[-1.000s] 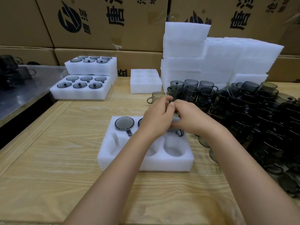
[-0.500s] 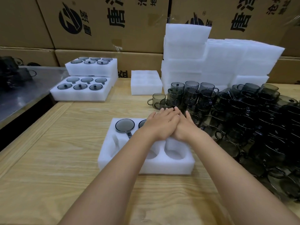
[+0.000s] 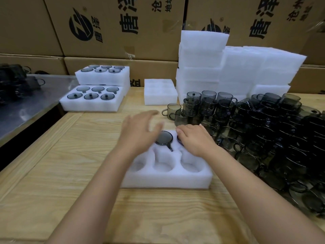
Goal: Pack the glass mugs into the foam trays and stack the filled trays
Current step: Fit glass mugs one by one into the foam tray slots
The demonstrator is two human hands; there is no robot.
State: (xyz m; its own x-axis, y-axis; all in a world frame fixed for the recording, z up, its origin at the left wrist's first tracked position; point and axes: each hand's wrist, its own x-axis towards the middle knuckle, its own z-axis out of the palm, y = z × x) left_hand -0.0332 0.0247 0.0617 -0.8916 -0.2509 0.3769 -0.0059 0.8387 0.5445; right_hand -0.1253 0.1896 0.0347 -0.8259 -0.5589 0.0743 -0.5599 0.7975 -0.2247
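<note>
– Mugs (image 3: 263,131) first: where are they?
– Most lie loose in a dark heap on the right of the wooden table (image 3: 61,164). In the near foam tray (image 3: 167,180) one smoked-glass mug (image 3: 163,137) sits base-up in the middle well of the far row. Its handle points toward the near side. The three near wells hold nothing.
– And the hands?
– The right hand (image 3: 195,140) lies with its fingers almost flat on a second mug (image 3: 179,139) in the far right well. I judge it is pressing that one down flush, so another tray can sit on top. The left hand (image 3: 139,131) hangs over the tray's far left corner, fingers spread and grasping nothing. It is blurred.
– Why base-up?
– Probably so the flat bases take the load. The filled trays (image 3: 91,101) at far left are packed the same way, one raised just behind the other.
– What can't you make out?
– Whether the far left well is filled, because the left hand covers it. The right hand hides nearly all of its mug. The heap runs off the right edge, so no count is possible. Empty trays (image 3: 202,59) are piled at the far side, in front of cardboard boxes (image 3: 123,23).
</note>
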